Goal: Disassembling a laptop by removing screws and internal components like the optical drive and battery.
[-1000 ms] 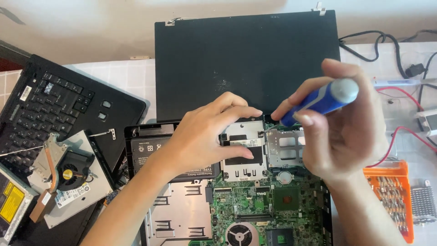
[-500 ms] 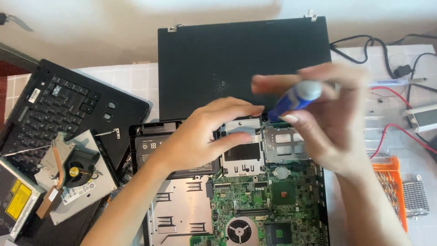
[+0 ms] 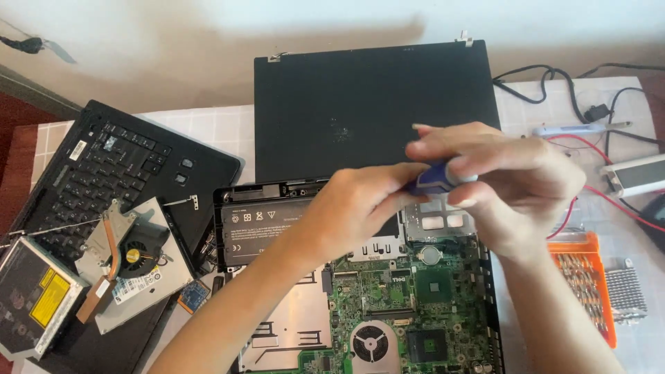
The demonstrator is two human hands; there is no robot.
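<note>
An opened laptop lies before me, its green motherboard [image 3: 409,305] bared and its black lid [image 3: 374,104] folded flat behind. My right hand [image 3: 512,183] grips a blue-handled screwdriver [image 3: 433,179] over the metal bracket [image 3: 436,221] near the hinge edge. My left hand [image 3: 357,208] meets it, fingertips touching the screwdriver's lower part. The tip is hidden behind my fingers. A black battery [image 3: 267,228] sits in the bay to the left of my hands.
At left lie a removed black keyboard panel [image 3: 118,173], a cooling fan with copper heat pipe [image 3: 128,256] and an optical drive [image 3: 34,298]. At right are an orange bit case [image 3: 585,280], a metal heatsink [image 3: 627,291], cables [image 3: 554,73] and a white device [image 3: 634,173].
Both hands have drawn together and lowered; the screwdriver handle, earlier raised and tilted right, now sits wrapped between the fingers of both hands. The view shifted slightly.
</note>
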